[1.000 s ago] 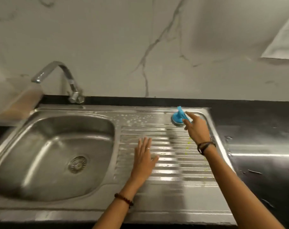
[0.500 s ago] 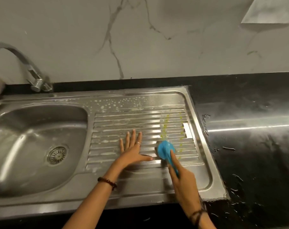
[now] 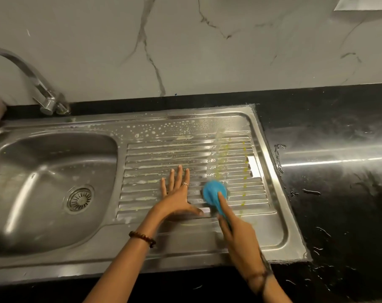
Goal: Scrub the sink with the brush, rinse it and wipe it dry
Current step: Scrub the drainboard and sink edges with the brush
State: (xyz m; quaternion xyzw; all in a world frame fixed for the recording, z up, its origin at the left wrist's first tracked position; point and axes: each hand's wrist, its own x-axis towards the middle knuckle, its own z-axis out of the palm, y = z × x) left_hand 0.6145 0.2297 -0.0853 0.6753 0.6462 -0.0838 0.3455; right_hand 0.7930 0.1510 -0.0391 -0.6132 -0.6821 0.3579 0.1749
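A stainless steel sink [image 3: 54,254] has its basin on the left and a ribbed drainboard [image 3: 163,149] on the right, speckled with soap suds and yellow-green streaks. My right hand [image 3: 240,239] grips the handle of a blue round brush [image 3: 214,191], index finger stretched along it, the head pressed onto the ribs near the drainboard's right side. My left hand [image 3: 177,195] lies flat on the ribs just left of the brush, fingers spread and straight.
A chrome tap [image 3: 43,99] stands at the back left, its spout arching out of view. The drain strainer [image 3: 79,200] sits in the basin floor. A wet black countertop [image 3: 338,171] lies right of the sink. A marble wall rises behind.
The brush has come from the drainboard's far right corner toward me, leaving a streak down the ribs. My left hand stayed flat on the ribs. The view shifted right.
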